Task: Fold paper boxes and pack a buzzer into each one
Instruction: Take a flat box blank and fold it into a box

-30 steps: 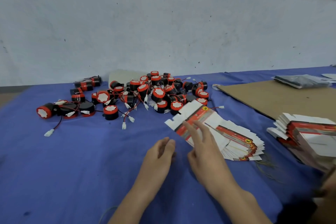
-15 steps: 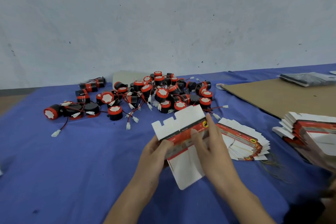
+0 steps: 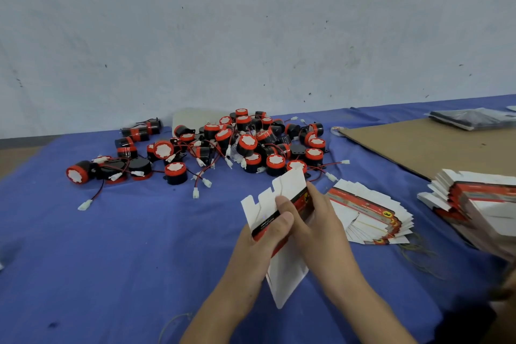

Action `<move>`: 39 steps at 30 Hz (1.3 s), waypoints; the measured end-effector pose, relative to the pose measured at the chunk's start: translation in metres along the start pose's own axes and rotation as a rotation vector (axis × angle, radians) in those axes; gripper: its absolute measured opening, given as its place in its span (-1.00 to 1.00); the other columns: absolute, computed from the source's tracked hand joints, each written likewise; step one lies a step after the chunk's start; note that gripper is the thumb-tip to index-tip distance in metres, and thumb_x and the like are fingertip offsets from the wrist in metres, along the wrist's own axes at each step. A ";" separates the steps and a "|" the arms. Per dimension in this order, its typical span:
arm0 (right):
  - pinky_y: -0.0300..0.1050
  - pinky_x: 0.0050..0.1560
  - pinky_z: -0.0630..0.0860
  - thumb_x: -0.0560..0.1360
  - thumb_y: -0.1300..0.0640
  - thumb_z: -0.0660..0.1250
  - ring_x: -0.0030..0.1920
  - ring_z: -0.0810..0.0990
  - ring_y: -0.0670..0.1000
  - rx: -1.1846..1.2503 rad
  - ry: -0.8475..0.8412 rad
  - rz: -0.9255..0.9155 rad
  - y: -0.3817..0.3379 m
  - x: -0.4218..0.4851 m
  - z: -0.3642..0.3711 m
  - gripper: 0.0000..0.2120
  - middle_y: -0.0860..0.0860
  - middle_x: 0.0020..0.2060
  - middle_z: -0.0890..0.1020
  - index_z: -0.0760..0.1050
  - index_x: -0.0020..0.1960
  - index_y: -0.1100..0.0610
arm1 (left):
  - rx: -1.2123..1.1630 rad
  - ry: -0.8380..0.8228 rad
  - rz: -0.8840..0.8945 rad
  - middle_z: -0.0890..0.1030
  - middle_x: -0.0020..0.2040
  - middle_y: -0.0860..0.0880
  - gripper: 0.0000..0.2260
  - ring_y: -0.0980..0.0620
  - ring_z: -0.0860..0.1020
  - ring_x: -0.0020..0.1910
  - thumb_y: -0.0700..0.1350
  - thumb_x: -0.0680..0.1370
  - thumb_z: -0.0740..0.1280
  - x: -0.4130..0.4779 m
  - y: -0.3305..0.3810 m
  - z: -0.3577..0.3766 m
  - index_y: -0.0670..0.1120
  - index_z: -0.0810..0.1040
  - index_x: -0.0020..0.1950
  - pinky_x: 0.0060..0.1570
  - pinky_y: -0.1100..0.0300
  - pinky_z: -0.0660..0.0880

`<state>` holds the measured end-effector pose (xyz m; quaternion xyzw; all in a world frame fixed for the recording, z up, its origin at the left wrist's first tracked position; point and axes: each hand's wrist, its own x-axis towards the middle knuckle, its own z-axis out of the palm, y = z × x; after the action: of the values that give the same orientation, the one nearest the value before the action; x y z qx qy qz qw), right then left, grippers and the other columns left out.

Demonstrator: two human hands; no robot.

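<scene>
Whitewashed, scuffed wall [image 3: 251, 36] fills the upper half of the head view, and below it runs the bench [image 3: 125, 246] under a blue cloth. At lower centre of the frame I see one paper box [image 3: 287, 271], flat and not yet erected, held tilted above the cloth with its notched white flaps pointing up and a long white panel hanging down. The left grip [image 3: 268, 234] is clenched on the red-and-black printed band, thumb across the front. The right grip [image 3: 321, 226] pinches the same band at its right end. I judge the card light and thin, stiff across each panel but ready to bend at its scores and easy to crease, so I would hold it on the band beside the folds, never by the flaps. Above the hands, mid-frame, lies the buzzer pile [image 3: 245, 145]: black bodies, red caps, thin leads with white plugs, crossing one another. They look small and hard; I would lift one by its body, since a pulled lead may drag its neighbours. Just right of the hands sits a fanned stack of flat boxes [image 3: 371, 212], with a second stack [image 3: 480, 198] at the right edge and a brown cardboard sheet [image 3: 432, 145] beyond.
</scene>
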<state>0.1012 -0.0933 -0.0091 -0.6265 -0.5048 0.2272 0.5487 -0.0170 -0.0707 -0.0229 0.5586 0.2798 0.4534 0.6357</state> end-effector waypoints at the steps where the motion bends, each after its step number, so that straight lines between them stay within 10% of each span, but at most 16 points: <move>1: -0.23 0.01 0.51 0.44 -0.36 0.25 0.13 0.55 -0.15 -0.022 -0.003 -0.010 0.001 -0.001 -0.001 -0.48 -0.20 0.09 0.55 0.39 0.35 -0.22 | 0.005 -0.019 0.006 0.69 0.16 0.06 -0.56 0.03 0.64 0.17 0.27 0.31 0.43 0.000 0.000 0.000 0.25 0.63 0.18 0.20 0.04 0.56; 8: -0.16 0.08 0.57 0.48 -0.38 0.10 0.13 0.59 -0.23 0.072 -0.100 -0.125 -0.003 -0.008 -0.006 -0.68 -0.27 0.07 0.64 0.44 0.18 -0.43 | 0.014 0.006 0.075 0.70 0.11 0.09 -0.57 0.08 0.67 0.10 0.32 0.35 0.39 0.002 0.003 -0.003 0.31 0.59 0.21 -0.02 0.22 0.61; 12: -0.36 0.05 0.54 0.50 -0.37 0.06 0.17 0.59 -0.25 0.147 -0.252 -0.128 -0.005 -0.013 -0.003 -0.66 -0.35 0.12 0.63 0.44 0.21 -0.49 | 0.040 0.120 0.085 0.68 0.15 -0.02 -0.13 -0.01 0.68 0.09 0.52 0.27 0.31 0.006 0.004 -0.005 0.10 0.40 0.47 0.08 -0.07 0.63; 19: -0.13 0.33 0.46 0.50 -0.45 0.03 0.33 0.47 -0.28 0.131 -0.344 -0.142 0.002 -0.016 0.005 -0.39 -0.35 0.31 0.52 0.32 0.48 -0.29 | -0.013 0.250 0.040 0.73 0.00 -0.04 -0.25 -0.04 0.71 -0.01 0.61 0.30 0.12 0.007 0.006 -0.008 0.15 0.60 0.23 -0.09 0.06 0.65; 22: -0.31 0.36 0.32 0.49 -0.50 0.02 0.43 0.26 -0.40 0.125 -0.306 -0.191 -0.001 -0.019 0.009 -0.45 -0.49 0.42 0.28 0.15 0.46 -0.46 | -0.014 0.221 0.063 0.73 0.00 -0.03 -0.33 -0.03 0.71 -0.02 0.61 0.34 0.09 0.006 0.011 -0.007 0.20 0.67 0.11 -0.16 0.15 0.65; 27: -0.62 0.30 0.03 0.52 -0.48 0.02 0.52 -0.09 -0.38 -0.111 -0.194 -0.366 -0.001 -0.020 0.017 -0.21 -0.41 0.55 -0.10 -0.13 0.62 -0.20 | -0.040 0.172 0.097 0.74 -0.02 -0.03 -0.40 0.00 0.71 -0.03 0.53 0.37 0.04 0.004 0.012 -0.007 0.23 0.68 0.05 -0.21 0.27 0.61; 34: -0.35 0.40 0.30 0.48 -0.36 0.22 0.51 0.20 -0.25 -0.042 -0.136 -0.371 -0.002 -0.016 0.014 -0.31 -0.30 0.47 0.24 0.04 0.54 -0.31 | -0.042 0.218 0.067 0.72 0.07 -0.01 -0.33 0.00 0.69 0.06 0.53 0.38 0.05 0.004 0.014 -0.009 0.17 0.63 0.20 -0.11 0.20 0.63; 39: -0.07 0.30 0.40 0.45 -0.21 0.40 0.43 0.35 0.04 -0.424 0.314 -0.463 -0.002 -0.004 0.004 -0.21 0.01 0.47 0.32 0.14 0.56 -0.07 | 0.171 0.446 0.211 0.61 0.03 0.07 -0.62 0.06 0.59 0.06 0.34 0.48 0.13 0.001 0.009 -0.002 0.11 0.48 0.07 -0.01 0.25 0.49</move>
<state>0.0951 -0.0952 -0.0098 -0.6226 -0.5790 -0.1123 0.5143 -0.0207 -0.0693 -0.0142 0.5226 0.3905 0.6037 0.4582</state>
